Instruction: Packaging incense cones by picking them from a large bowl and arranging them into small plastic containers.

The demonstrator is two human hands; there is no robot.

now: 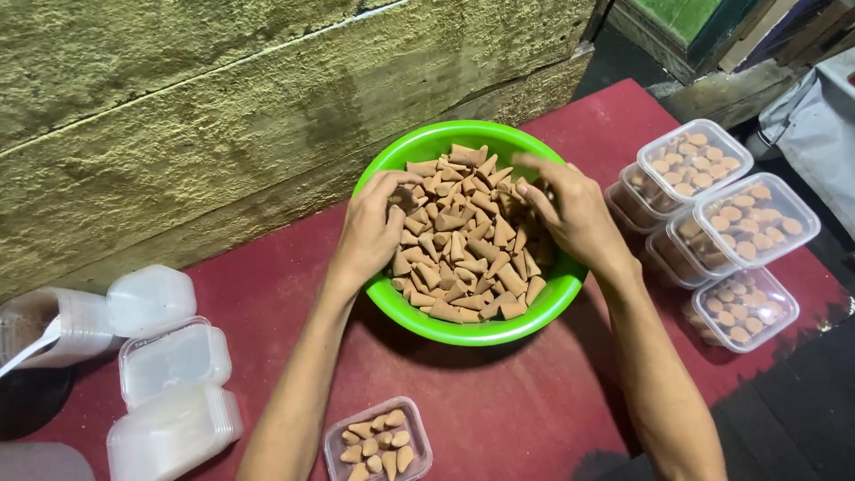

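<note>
A bright green bowl full of tan cone-shaped pieces sits on a dark red mat. My left hand reaches into the bowl's left side, fingers curled onto the cones. My right hand reaches in from the right, fingertips pinched over cones near the top of the pile. Whether either hand has cones in its grip is hidden by the fingers. Between my forearms, near the front edge, lies a small clear plastic box, open and partly filled with cones.
Stacked clear boxes filled with cones stand at the right. Empty clear boxes and lids are piled at the left. A rough stone wall runs behind the bowl. The red mat ends at a dark floor on the right.
</note>
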